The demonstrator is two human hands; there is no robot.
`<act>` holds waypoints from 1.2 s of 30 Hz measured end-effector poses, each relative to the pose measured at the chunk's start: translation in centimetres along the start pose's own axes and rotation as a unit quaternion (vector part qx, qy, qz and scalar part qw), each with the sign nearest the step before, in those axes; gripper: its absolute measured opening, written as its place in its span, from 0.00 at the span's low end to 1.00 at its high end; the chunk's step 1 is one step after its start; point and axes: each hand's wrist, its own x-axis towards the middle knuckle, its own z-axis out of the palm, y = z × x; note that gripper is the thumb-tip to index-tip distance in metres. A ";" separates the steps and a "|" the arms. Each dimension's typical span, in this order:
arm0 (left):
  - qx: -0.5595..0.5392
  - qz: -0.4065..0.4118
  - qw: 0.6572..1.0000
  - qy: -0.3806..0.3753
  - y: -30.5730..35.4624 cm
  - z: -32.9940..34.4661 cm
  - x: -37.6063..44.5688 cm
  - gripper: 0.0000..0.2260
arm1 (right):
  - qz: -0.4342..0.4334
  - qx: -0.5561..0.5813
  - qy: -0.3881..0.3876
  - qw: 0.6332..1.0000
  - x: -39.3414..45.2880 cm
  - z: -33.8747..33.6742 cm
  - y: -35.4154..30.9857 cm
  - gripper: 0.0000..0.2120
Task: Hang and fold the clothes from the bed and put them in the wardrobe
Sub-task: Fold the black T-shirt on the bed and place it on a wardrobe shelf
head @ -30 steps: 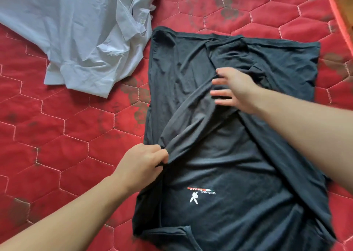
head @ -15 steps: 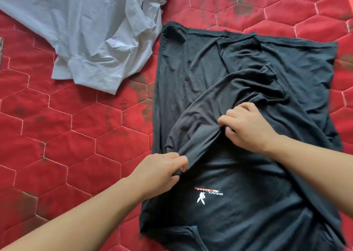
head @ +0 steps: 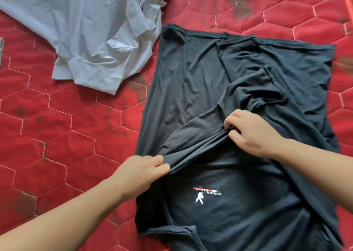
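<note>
Red quilted bedcover (head: pixel 57 145) fills the view, stitched in pale hexagons, with dark faded printed patches here and there. Daylight falls evenly across it. A strip of orange edge (head: pixel 346 0) shows top right.

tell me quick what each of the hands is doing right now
Left hand: pinching a fold of the black t-shirt.
Right hand: gripping the same fold.
</note>
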 end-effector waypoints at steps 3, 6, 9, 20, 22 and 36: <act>-0.028 0.003 0.998 -0.056 0.4 0.6 -0.2 0.09 | 0.061 0.062 0.043 0.995 1.3 -0.2 0.5 0.08; -0.239 -0.185 0.953 0.001 0.1 0.3 1.8 0.15 | 0.116 0.060 0.021 0.991 3.4 -0.7 0.8 0.20; -0.260 -0.313 0.903 0.135 -1.0 0.1 4.8 0.06 | 0.184 0.017 -0.028 0.982 5.2 -0.8 1.1 0.25; -0.681 -0.414 0.590 0.134 -3.9 -1.6 8.1 0.11 | 0.250 -0.019 0.194 0.948 5.6 -3.2 4.8 0.23; -0.684 -0.443 0.568 0.112 -4.5 -1.6 7.5 0.11 | 0.406 0.016 0.142 0.903 5.5 -4.1 7.1 0.29; -0.567 -0.401 0.692 0.198 -5.8 0.2 9.9 0.07 | 0.291 0.102 0.336 0.890 11.1 -9.9 13.7 0.10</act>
